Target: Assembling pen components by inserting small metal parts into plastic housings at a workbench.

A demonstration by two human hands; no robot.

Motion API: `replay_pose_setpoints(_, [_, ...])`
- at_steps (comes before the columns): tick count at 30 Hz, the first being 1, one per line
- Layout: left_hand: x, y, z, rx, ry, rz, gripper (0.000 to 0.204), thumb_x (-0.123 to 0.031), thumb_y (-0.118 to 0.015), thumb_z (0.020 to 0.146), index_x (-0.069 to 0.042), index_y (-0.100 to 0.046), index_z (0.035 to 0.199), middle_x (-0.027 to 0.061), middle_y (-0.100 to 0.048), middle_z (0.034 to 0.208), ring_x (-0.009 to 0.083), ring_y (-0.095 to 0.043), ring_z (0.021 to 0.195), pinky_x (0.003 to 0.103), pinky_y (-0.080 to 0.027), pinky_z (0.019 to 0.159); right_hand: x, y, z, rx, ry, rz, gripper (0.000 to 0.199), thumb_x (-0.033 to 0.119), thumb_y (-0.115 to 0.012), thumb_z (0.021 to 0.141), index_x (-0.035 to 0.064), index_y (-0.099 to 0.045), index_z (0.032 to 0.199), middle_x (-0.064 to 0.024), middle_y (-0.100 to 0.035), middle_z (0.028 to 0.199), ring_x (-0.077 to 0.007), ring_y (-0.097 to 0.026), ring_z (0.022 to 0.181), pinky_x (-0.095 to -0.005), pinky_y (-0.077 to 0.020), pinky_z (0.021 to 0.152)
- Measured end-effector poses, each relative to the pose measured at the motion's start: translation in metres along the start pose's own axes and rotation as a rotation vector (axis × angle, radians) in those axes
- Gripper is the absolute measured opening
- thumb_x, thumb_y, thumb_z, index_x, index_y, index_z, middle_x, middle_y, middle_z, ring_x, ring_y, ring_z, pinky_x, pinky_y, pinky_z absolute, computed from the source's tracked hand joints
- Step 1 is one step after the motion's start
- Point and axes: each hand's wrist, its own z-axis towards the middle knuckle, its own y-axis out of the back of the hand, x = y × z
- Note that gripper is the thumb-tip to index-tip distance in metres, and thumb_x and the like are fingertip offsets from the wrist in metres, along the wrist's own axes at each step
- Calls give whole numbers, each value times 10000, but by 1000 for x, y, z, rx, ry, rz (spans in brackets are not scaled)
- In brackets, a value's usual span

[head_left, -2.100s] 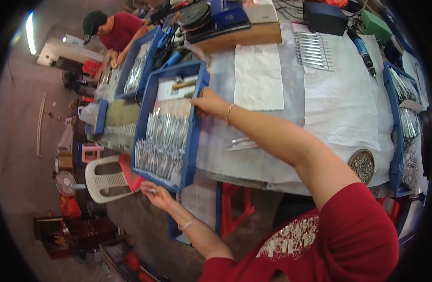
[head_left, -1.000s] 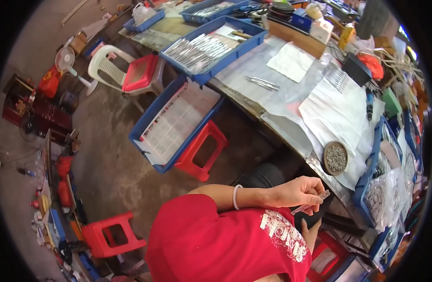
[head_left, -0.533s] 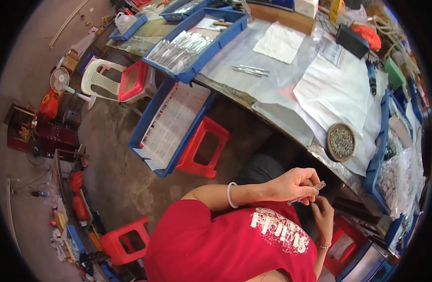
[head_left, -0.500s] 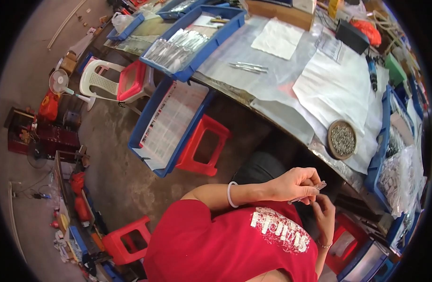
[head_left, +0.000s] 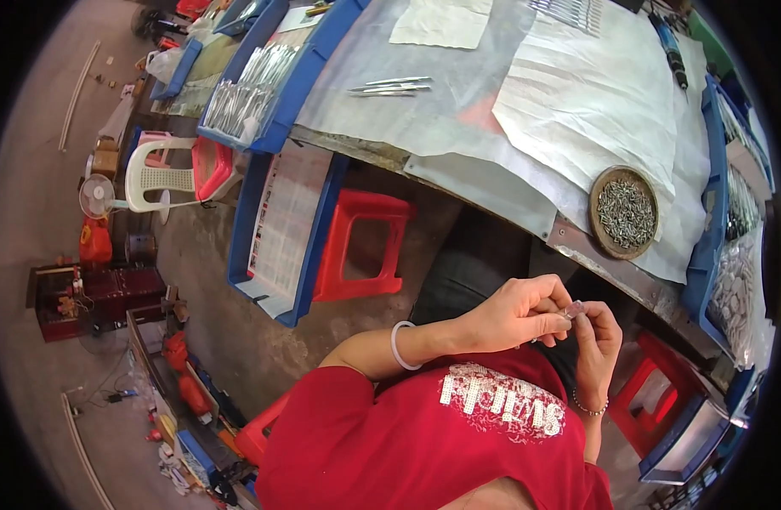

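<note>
Workshop — blue parts tray [head_left: 300, 89], covered bench [head_left: 445, 110], handheld tool [head_left: 669, 53].

You have bright light on the wrinkled white paper sheet [head_left: 590, 127] and deep shadow beneath the worn-edged table [head_left: 613, 276]. Slender silvery metal pieces [head_left: 252, 89] glint; the small, clear piece [head_left: 575, 309] you hold looks soft. Fisheye distortion bends edges toward black corners.

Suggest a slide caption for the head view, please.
Left hand and right hand pinch a small shiny piece near a round brown bowl.
</note>
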Motion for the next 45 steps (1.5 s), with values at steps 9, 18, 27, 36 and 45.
replay_pose_setpoints(9, [-7, -1, 10, -43, 194, 111, 142, 0, -514, 887, 20, -488, 1026, 127, -639, 892, 153, -633, 792, 255, -517, 719, 13, 9, 5, -41, 20, 103, 47, -20, -534, 845, -9, -553, 887, -37, -554, 794, -69, -523, 668, -190, -433, 578])
replay_pose_setpoints(18, [6, -9, 17, -37, 188, 62, 130, -62, -551, 892, 20, -474, 957, 109, -647, 880, 126, -638, 803, 201, -497, 680, 4, 14, 7, 54, -34, 249, 173, 58, -632, 826, -16, -567, 969, -11, -588, 740, -46, -552, 626, -179, -445, 550])
replay_pose_setpoints(27, [17, -21, 23, -96, 86, 222, 115, -41, -601, 855, 25, -514, 890, 77, -661, 799, 73, -617, 752, 175, -487, 640, 3, 19, 1, -150, 336, -238, 108, 41, -689, 752, -10, -607, 800, -53, -575, 657, -85, -548, 524, -211, -408, 456])
replay_pose_setpoints(36, [20, -22, 21, -129, -83, 324, 103, -10, -607, 843, 31, -525, 888, 69, -655, 732, 51, -609, 700, 160, -472, 602, 9, 16, 4, -211, 462, -329, 139, 50, -711, 717, 13, -617, 812, -68, -550, 606, -150, -540, 482, -236, -388, 422])
replay_pose_setpoints(45, [20, -19, 23, -70, -83, 388, 102, -15, -610, 842, 19, -517, 867, 68, -650, 708, 45, -606, 673, 172, -465, 573, 12, 18, 2, -157, 432, -363, 119, -20, -678, 706, -20, -609, 803, -92, -596, 630, -165, -570, 522, -230, -412, 462])
